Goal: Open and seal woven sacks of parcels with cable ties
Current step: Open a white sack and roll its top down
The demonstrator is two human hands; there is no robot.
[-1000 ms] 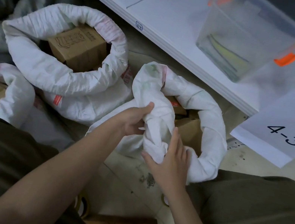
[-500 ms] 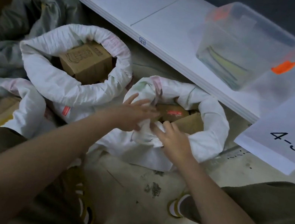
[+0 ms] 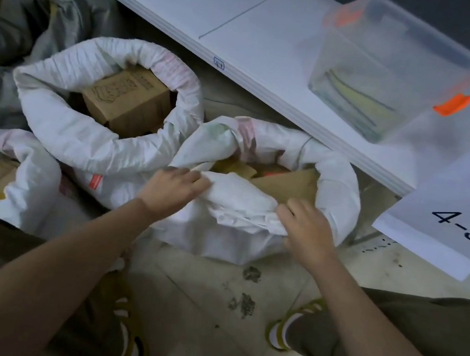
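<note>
Both hands on near rim of sack (image 3: 338, 193), mouth not gathered, no tie in hand.

Sack sits on floor right under the fingers; rolled rim runs from left fingertips round the far side to right fingertips, parcels (image 3: 286, 180) showing just beyond them. Left hand (image 3: 170, 190) fingers curled, pinching rim fabric; right hand (image 3: 305, 226) fingers curled over bunched fabric, grip looks partial. Risks, as I judge it: slick woven cloth slips out of the right-hand grip; roll unspools unevenly; a box corner beyond the fingers snags the neck so it won't close. Second sack (image 3: 103, 135) touches it left of the left fingers. Ties likely in bin (image 3: 397, 68), well beyond both hands; reaching drops one grip.
</note>
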